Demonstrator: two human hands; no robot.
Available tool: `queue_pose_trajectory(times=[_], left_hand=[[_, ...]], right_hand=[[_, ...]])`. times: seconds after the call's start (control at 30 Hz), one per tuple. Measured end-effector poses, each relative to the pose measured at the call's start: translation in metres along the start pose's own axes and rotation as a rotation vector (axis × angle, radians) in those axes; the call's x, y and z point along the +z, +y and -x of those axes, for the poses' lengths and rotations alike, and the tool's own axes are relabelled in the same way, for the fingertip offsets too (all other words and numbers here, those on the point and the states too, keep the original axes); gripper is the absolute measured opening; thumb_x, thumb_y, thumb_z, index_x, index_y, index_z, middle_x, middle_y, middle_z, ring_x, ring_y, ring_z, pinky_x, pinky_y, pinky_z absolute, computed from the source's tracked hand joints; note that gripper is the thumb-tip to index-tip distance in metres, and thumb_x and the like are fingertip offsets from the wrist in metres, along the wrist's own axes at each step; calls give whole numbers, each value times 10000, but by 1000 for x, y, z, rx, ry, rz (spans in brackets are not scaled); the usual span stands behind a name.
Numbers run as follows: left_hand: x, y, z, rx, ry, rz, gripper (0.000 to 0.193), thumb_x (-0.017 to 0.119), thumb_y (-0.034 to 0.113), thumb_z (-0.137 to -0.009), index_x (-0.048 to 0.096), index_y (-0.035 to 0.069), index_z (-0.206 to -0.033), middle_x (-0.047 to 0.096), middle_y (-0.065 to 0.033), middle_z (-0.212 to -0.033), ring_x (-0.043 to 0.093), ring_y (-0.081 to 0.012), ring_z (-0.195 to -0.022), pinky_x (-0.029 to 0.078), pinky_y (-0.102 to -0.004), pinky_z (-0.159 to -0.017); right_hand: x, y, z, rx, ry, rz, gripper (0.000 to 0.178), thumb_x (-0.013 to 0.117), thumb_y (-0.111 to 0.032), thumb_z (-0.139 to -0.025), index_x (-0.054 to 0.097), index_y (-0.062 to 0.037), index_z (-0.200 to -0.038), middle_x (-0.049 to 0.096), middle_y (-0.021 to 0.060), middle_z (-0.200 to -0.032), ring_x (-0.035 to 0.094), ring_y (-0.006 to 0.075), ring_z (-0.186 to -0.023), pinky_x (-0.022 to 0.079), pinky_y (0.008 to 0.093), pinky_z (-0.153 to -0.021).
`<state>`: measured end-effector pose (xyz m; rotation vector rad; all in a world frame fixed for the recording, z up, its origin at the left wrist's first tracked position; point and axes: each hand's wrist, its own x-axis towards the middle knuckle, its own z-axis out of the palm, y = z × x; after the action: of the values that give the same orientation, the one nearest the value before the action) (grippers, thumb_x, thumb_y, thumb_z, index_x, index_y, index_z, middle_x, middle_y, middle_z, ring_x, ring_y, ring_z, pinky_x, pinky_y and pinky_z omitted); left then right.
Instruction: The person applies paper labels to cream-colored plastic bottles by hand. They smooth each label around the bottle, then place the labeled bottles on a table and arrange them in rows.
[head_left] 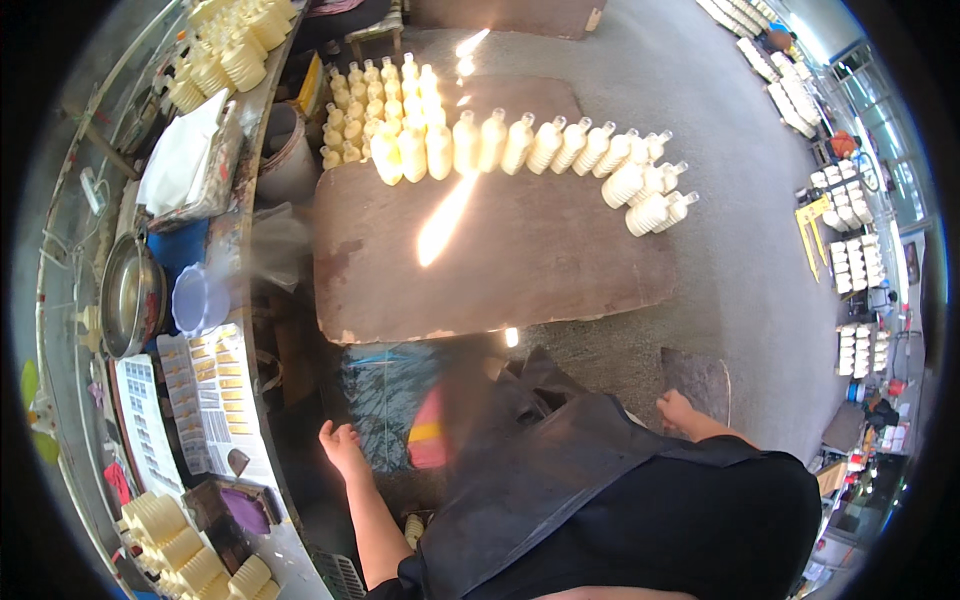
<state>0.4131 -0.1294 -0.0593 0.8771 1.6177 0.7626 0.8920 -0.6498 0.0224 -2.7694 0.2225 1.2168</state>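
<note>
My left hand is held out beside the workbench with its fingers apart and nothing in it. On the other side of my body, my right hand hangs low with its fingers loosely curled in; I see nothing in it. Neither hand touches an object. In front of me is a large brown board with worn edges. Cream-coloured bottles with clear necks stand along its far side in a curving row. A denser block of similar bottles stands behind its far left corner.
On the left workbench are a lilac basin, a metal pan, printed sheets and more cream pieces. A grey bucket stands beside the bench. A yellow frame and further bottle rows line the right.
</note>
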Motion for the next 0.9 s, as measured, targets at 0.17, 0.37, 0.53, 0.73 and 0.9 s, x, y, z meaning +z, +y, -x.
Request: queue_pose_trajectory(times=[0.17, 0.37, 0.53, 0.73, 0.9], left_hand=[[47, -46, 26, -236, -94, -27, 556, 615, -28, -881, 388, 31, -1386, 568, -71, -880, 531, -117, -618, 442, -251, -512], [101, -77, 58, -194, -222, -399, 606, 621, 48, -900, 353, 25, -1442, 620, -117, -953, 605, -165, -663, 505, -296, -544], [215, -60, 81, -109, -350, -764, 767, 729, 143, -845, 324, 18, -1484, 696, -134, -994, 653, -192, -674, 549, -327, -634], [430, 32, 165, 261, -608, -760, 873, 772, 125, -817, 283, 26, -1533, 648, -159, -1195, 659, -260, -1054, 535, -371, -918], [610, 91, 212, 771, -942, -775, 882, 818, 105, -768, 347, 13, -1508, 525, -207, -1382, 583, -334, -1203, 529, -414, -947]], right_hand=[[3, 46, -23, 50, 70, -37, 562, 655, -287, -930, 490, 90, -1312, 681, 306, -1107, 647, 465, -1093, 525, 495, -923], [0, -35, -156, -427, 231, -160, 645, 681, -313, -922, 449, 15, -1427, 540, 333, -1381, 535, 447, -1299, 437, 483, -1086], [-102, -97, -245, -408, 381, -383, 794, 707, -297, -905, 291, 2, -1511, 380, 293, -1515, 397, 443, -1406, 372, 487, -1158], [-237, -153, -364, -475, 776, -452, 892, 741, -308, -884, 234, -8, -1554, 293, 281, -1567, 333, 425, -1458, 339, 472, -1193], [-294, -206, -423, -525, 789, -551, 722, 740, -334, -883, 442, -75, -1487, 358, 240, -1557, 386, 388, -1441, 362, 457, -1175]])
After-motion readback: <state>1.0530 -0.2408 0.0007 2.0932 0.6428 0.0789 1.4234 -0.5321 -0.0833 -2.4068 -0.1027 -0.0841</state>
